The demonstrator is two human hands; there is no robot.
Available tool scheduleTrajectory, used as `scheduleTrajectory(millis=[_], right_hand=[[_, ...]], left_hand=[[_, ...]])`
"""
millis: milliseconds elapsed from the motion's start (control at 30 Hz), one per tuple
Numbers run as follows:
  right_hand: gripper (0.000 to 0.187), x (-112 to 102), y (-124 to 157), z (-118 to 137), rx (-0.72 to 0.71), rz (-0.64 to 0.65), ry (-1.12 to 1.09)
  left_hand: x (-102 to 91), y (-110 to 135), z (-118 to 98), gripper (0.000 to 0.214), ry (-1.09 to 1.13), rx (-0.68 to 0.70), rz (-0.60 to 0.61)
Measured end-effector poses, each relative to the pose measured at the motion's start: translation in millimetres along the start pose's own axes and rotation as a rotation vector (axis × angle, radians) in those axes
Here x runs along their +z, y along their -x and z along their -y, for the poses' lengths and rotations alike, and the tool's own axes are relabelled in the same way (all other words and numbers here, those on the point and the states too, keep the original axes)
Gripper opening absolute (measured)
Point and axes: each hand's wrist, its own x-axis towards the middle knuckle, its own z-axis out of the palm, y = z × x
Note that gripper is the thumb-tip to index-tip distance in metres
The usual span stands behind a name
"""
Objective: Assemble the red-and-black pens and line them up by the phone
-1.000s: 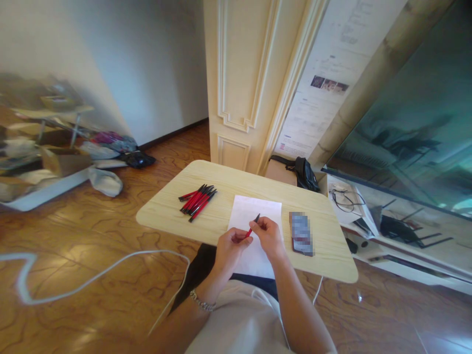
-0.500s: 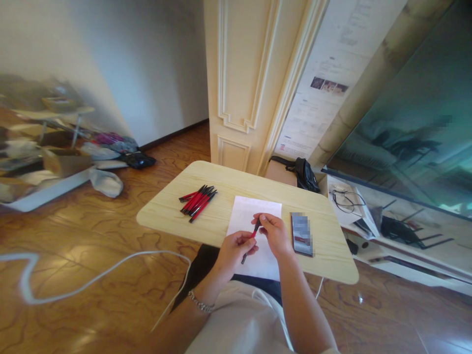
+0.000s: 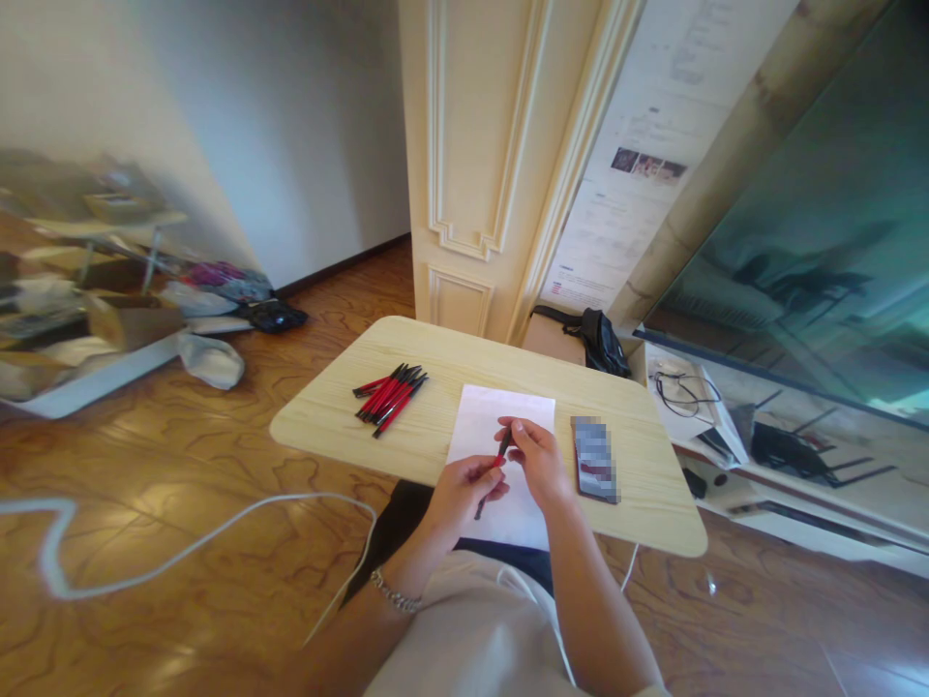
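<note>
A red and black pen is held tilted between both hands, above a white sheet of paper. My left hand is closed around its red lower part, and the black lower end pokes out beneath the fingers. At the black upper end, my right hand pinches the pen between thumb and fingers. Several similar red and black pens lie in a loose pile on the table, left of the paper. A phone with a blurred screen rests to the right of my right hand.
The light wooden table has rounded corners. Behind it sits a black bag. A white cable runs at the left. On the right, a low white cabinet holds a black router below a large dark screen.
</note>
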Motion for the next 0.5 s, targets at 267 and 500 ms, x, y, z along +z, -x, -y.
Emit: scheduleTrajectory(millis=[267, 500], right_hand=[[0.023, -1.2, -2.3, -9.0, -0.035, -0.038, 0.082], [0.026, -1.0, 0.1, -11.4, -0.012, -0.036, 0.059]], left_hand=[[0.5, -1.0, 5.1, 0.028, -0.078, 0.030, -0.079], [0.2, 1.4, 4.2, 0.031, -0.012, -0.027, -0.035]])
